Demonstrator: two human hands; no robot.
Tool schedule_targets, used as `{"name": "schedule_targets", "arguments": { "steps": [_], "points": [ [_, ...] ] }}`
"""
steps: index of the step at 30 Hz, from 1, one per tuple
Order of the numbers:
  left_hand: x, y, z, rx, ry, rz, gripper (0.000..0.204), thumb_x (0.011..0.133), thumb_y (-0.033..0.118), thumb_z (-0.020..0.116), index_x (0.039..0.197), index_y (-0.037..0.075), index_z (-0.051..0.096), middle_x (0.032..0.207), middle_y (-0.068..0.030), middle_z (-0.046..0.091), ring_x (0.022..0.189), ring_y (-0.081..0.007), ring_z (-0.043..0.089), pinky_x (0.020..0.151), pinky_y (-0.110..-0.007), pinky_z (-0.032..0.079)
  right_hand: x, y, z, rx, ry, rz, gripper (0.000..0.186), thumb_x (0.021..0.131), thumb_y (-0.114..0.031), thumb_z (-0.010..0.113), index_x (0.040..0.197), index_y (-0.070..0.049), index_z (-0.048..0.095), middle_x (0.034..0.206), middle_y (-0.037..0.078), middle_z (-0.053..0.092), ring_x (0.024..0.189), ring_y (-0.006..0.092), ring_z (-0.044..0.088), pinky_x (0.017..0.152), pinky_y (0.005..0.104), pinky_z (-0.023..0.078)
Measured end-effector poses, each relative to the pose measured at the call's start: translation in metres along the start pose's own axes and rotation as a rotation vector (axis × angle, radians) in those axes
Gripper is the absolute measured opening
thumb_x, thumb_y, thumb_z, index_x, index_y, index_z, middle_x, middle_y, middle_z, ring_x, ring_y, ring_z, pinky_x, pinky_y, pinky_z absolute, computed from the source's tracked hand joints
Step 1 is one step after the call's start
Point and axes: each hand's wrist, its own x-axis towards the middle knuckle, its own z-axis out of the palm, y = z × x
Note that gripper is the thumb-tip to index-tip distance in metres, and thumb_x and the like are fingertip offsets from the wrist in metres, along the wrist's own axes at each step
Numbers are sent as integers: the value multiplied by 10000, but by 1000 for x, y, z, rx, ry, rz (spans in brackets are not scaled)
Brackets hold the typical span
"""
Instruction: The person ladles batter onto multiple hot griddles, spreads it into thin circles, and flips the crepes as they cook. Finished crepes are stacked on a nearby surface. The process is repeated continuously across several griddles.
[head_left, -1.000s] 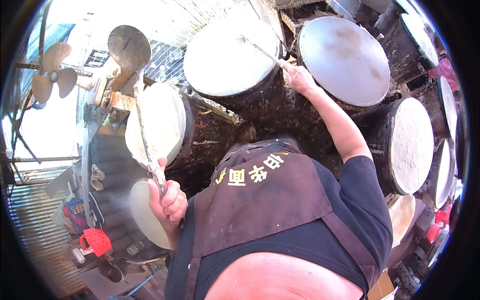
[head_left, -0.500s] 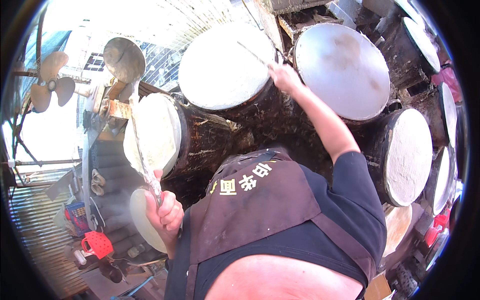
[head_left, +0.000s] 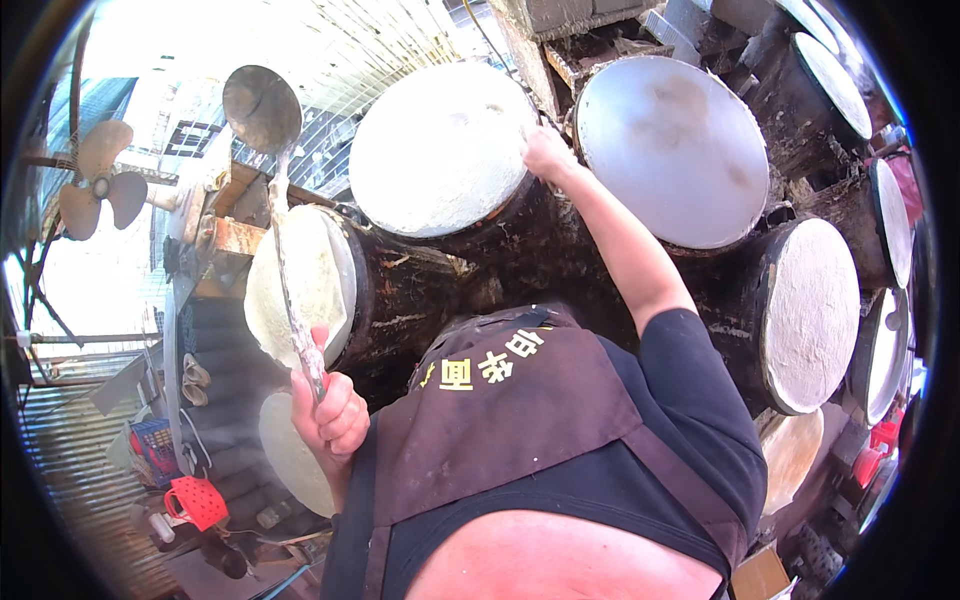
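Observation:
Raised on the left, my left hand [head_left: 335, 415] is closed round the batter-smeared handle of a long ladle [head_left: 262, 110], whose metal bowl points up and away. The handle passes in front of a round drum-like griddle with a pale sheet [head_left: 325, 260] on it, its edge partly lifted. My right hand [head_left: 548, 155] is stretched forward, closed, at the right rim of a round griddle covered in white batter [head_left: 430, 150]. The thin stick in its grip is barely visible against the white. To the right of that hand is a bare grey griddle [head_left: 670, 150] with brownish patches.
More round griddles stand around me, one with a white sheet [head_left: 812, 315] at the right and a browned one [head_left: 793, 460] below it. At the far left are a fan [head_left: 103, 185] and a red perforated basket [head_left: 197, 502]. A cardboard box [head_left: 760, 577] sits at the lower right.
My right hand has moved slightly left along the griddle's rim; the stick, plain before, hardly shows now. The ladle has shifted slightly in the picture, still in my left hand.

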Motion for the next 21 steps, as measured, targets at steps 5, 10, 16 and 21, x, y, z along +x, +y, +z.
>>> {"name": "schedule_targets", "arguments": {
  "steps": [5,10,16,21],
  "points": [
    [-6,-3,-1,16,66,98,574,1023,338,368,1509,214,90,590,10,306,348,-20,211,276,-170,218,-29,3,1,77,41,221,506,859,-118,484,1360,-87,425,996,280,622,961,393,610,852,458,480],
    [6,-2,-1,0,19,23,553,1031,335,340,1511,216,94,636,-8,336,375,-37,260,285,-177,252,-21,-12,40,-46,-130,91,482,848,-105,498,1328,-132,471,983,256,647,962,356,629,842,459,501],
    [-16,3,-5,38,54,40,550,1033,326,338,1510,197,97,638,-9,336,381,-42,269,283,-182,253,-49,0,8,-21,141,109,490,848,-61,490,1330,-150,484,945,231,661,832,347,658,792,450,525],
    [-16,0,-7,16,86,30,554,1032,331,336,1510,195,92,634,-8,331,382,-44,274,281,-182,254,-59,-55,27,-30,-88,-25,533,835,-50,473,1363,-122,459,941,247,657,878,345,659,845,435,522]
  ]
}}
